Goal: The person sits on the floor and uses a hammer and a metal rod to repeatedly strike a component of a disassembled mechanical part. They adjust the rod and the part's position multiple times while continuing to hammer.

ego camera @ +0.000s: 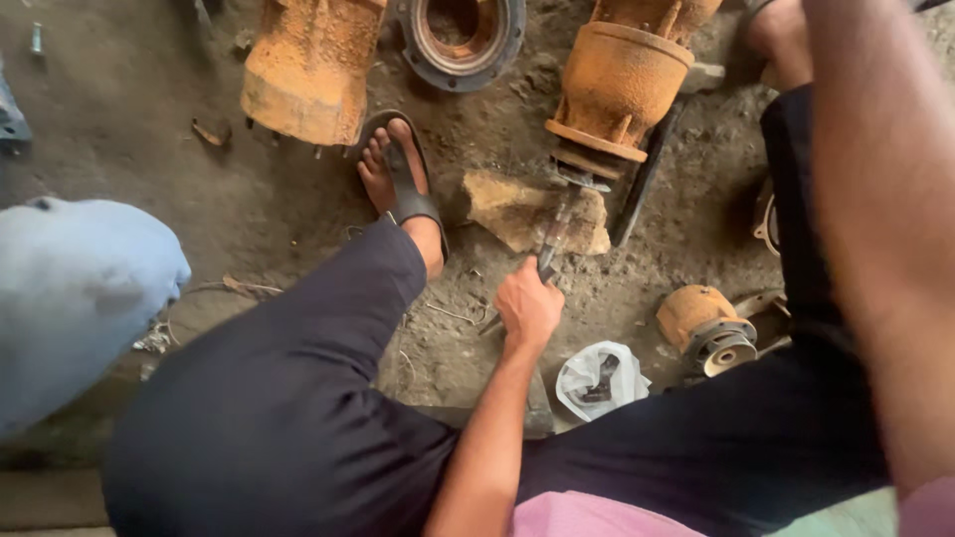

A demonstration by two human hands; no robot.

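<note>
Rusty rough metal housing (matt orange)

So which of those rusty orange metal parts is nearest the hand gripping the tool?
The small orange part on the ground, right of the left hand. The two big housings lie farther off.

Left hand fisted low between knees; right forearm raised, blurred.

your left hand sat on the floor between your legs, closed around a shaft that ran forward over a stone to a flanged housing. your sandalled foot lay left of the stone. a plastic bag lay right of the hand, with a small hub farther right.
</note>
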